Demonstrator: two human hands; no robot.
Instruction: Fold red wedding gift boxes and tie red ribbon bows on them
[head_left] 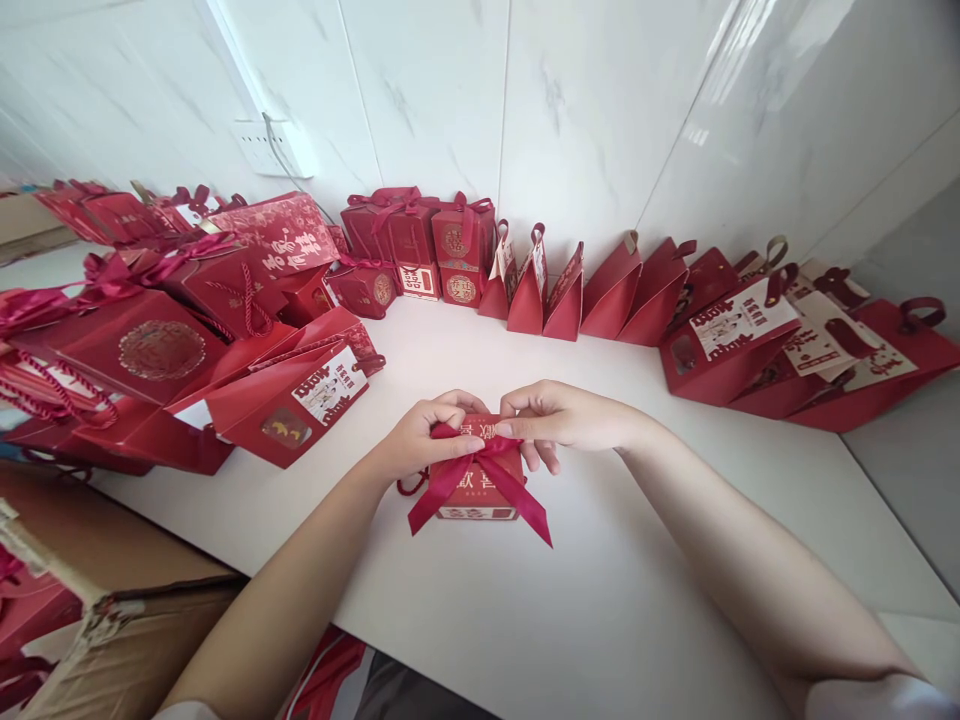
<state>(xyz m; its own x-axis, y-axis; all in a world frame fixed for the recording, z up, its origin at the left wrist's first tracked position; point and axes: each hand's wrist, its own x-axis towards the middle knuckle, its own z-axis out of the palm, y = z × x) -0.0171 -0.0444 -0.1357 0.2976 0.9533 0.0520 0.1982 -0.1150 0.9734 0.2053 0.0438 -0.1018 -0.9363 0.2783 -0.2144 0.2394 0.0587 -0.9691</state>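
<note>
A small red gift box [474,496] with pale lettering stands on the white table [600,610]. A crimson satin ribbon [523,497] is tied over its top, with two tails hanging down the near side. My left hand [426,436] pinches the ribbon at the left of the knot, its thumb lying along the bow. From the right, my right hand [561,414] pinches the ribbon near the knot between thumb and index finger, the other fingers curled beside the box. A dark red cord [410,486] shows at the box's left. The fingers partly hide the bow loops.
Piled red gift boxes [154,345] cover the table's left. Ribboned boxes [390,235] and triangular red boxes [566,300] line the tiled wall [435,90]. More handled boxes [742,335] lean together at right. An open cardboard carton [142,640] holding red items stands at lower left.
</note>
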